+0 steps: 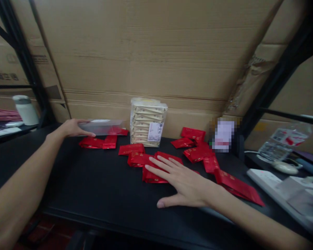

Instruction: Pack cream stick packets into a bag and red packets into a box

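Observation:
At the back left of the black table, my left hand (74, 128) has its thumb and fingers around the left end of a clear plastic box (101, 127). Red packets (92, 142) lie in front of and beside that box. My right hand (181, 178) is spread, palm down, over a group of red packets (139, 159) near the middle; whether it touches them is not clear. A wrapped stack of cream-coloured packs (147, 123) with a white label stands upright behind them. More red packets (198, 152) are strewn to the right of the stack.
Cardboard (146, 48) walls the back. A blurred-out labelled item (223, 135) stands at the back right. On the right are a plastic bottle (281, 140), a white mouse (285, 167) and a white power strip (266, 178). A white flask (26, 111) stands at the far left.

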The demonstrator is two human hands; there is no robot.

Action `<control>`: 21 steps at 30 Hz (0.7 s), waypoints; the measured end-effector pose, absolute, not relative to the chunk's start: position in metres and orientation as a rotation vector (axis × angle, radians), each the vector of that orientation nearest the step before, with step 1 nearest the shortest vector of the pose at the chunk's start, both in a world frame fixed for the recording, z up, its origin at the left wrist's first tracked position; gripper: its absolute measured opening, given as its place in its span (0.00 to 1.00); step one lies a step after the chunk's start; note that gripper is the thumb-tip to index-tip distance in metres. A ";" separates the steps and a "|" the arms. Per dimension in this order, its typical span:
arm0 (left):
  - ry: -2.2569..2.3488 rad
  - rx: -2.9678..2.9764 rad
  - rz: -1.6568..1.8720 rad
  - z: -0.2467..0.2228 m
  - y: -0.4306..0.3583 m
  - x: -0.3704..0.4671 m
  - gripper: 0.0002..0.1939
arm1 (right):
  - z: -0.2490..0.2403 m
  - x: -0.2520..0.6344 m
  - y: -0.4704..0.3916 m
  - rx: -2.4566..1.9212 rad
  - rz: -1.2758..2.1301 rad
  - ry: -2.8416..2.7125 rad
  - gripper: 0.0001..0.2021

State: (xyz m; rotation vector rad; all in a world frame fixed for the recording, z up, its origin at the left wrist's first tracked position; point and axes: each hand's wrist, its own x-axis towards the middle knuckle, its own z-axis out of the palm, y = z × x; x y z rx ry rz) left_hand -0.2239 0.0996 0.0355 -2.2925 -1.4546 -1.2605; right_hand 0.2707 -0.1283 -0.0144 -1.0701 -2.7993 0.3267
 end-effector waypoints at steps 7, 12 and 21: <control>-1.386 -2.168 -1.252 0.069 0.084 -0.234 0.37 | -0.023 0.274 -0.125 -1.038 0.359 -2.758 0.45; -1.577 -1.889 -1.386 0.085 0.070 -0.247 0.41 | -0.028 0.279 -0.120 -1.010 0.242 -2.732 0.30; -1.269 -1.410 -1.775 0.106 0.043 -0.209 0.53 | -0.026 0.282 -0.118 -0.966 0.206 -2.721 0.31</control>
